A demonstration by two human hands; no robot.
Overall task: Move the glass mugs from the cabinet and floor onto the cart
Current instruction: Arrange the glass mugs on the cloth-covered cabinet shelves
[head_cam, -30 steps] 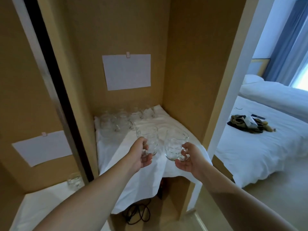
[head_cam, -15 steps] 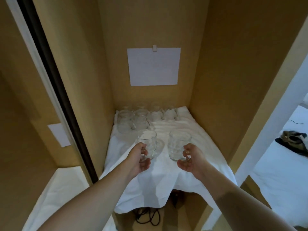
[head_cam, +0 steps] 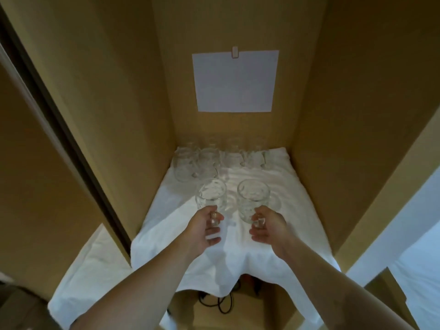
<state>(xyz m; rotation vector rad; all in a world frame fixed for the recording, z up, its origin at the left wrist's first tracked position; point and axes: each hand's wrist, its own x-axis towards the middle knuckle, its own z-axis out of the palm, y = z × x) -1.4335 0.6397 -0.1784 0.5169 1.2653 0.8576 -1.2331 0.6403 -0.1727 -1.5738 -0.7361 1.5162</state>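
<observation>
Mugs of clear dimpled glass, one in each hand, stand upright side by side over the white cloth-covered cabinet shelf [head_cam: 273,198]. The left mug [head_cam: 210,195] has its handle pinched by the left hand [head_cam: 204,228], fingers [head_cam: 215,231] curled beneath; the right mug [head_cam: 253,198] is held likewise by the right hand [head_cam: 267,227]. More clear glass mugs [head_cam: 197,163] cluster at the shelf's back, below a white paper sheet [head_cam: 234,81] clipped to the tan wall.
</observation>
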